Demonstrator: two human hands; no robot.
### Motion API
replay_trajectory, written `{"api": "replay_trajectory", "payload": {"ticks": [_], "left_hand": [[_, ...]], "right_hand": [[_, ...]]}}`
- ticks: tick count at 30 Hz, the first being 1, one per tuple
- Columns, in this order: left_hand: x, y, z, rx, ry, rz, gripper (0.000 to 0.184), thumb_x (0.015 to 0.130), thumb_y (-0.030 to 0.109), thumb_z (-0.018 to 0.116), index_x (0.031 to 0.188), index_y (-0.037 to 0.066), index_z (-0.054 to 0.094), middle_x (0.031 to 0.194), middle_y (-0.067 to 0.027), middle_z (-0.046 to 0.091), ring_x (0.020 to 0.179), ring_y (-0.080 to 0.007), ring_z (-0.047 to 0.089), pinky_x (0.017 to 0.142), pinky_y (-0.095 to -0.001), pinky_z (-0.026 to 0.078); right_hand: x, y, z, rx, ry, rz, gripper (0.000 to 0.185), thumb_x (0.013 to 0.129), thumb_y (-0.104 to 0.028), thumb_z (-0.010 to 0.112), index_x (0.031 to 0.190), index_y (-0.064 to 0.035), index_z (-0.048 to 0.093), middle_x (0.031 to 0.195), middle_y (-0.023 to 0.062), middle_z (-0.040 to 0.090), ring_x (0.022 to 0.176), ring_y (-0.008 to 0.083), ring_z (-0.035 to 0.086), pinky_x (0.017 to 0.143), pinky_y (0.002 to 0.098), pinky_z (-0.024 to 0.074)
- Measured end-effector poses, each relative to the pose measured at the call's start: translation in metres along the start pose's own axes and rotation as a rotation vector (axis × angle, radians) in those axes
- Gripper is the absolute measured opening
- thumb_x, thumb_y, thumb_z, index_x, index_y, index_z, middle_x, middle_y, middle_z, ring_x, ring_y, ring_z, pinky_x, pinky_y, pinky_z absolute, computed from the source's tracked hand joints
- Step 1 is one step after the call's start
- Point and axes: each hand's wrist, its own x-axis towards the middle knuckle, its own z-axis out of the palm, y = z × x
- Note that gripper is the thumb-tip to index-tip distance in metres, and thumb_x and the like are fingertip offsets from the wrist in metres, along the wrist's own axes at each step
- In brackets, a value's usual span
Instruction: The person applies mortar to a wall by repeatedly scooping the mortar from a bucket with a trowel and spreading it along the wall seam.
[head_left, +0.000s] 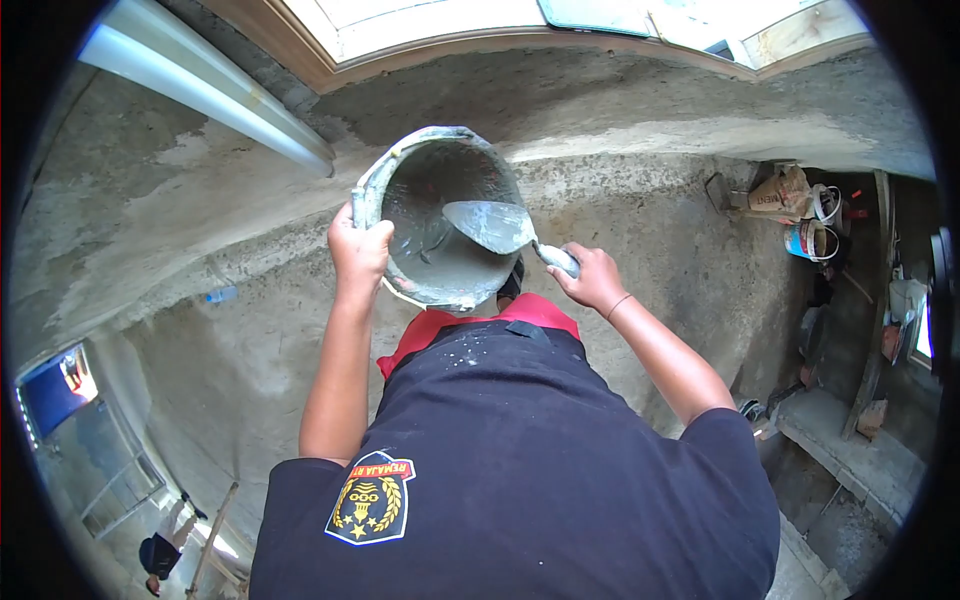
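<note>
A round bucket (400, 160), its rim and inside coated with grey cement, is held up in front of the body, tilted so that its inside shows. My left hand (360, 250) grips its left rim, the thumb over the edge. In my right hand (592, 277) is the handle of a trowel (490, 225), whose blade lies over the bucket's opening. Wet-looking grey mix (440, 268) coats the lower inside. Whether the blade touches it, I cannot tell.
A window frame (440, 50) runs above the rough wall. White pipes (220, 90) stand at upper left. Paint buckets (808, 240) and a cement bag (782, 192) are at right. A plastic bottle (221, 295) lies left. Another person (158, 556) is at lower left.
</note>
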Motion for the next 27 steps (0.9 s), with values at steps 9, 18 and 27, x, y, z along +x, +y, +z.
{"api": "replay_trajectory", "payload": {"ticks": [9,18,27], "left_hand": [[-0.005,-0.005,-0.004,0.005,0.041,-0.043,0.022,0.069,-0.005,0.058,0.089,0.001,0.063,0.072,0.0055,0.054,0.059,-0.0048,0.045,0.053,-0.0227,0.038],[-0.009,-0.020,-0.009,-0.013,0.103,-0.064,0.021,0.068,-0.006,0.059,0.088,0.002,0.061,0.071,0.0051,0.054,0.060,-0.0049,0.046,0.053,-0.0235,0.038],[-0.016,-0.050,-0.027,-0.046,0.174,-0.159,0.015,0.068,-0.006,0.058,0.079,0.004,0.057,0.069,0.0053,0.050,0.057,-0.0048,0.044,0.050,-0.0240,0.037]], "right_hand": [[0.002,0.004,-0.001,0.020,-0.012,-0.012,0.039,0.080,-0.041,0.070,0.102,-0.0092,0.068,0.087,0.0184,0.070,0.083,0.0385,0.067,0.074,0.0470,0.0545],[0.006,-0.003,-0.001,0.029,-0.105,-0.004,0.043,0.079,-0.044,0.072,0.103,-0.0088,0.068,0.088,0.0184,0.070,0.085,0.0384,0.068,0.076,0.0467,0.0545],[0.021,-0.011,0.011,-0.037,-0.098,-0.040,0.042,0.081,-0.044,0.072,0.106,-0.0108,0.064,0.089,0.0183,0.070,0.085,0.0395,0.067,0.074,0.0477,0.0537]]}}
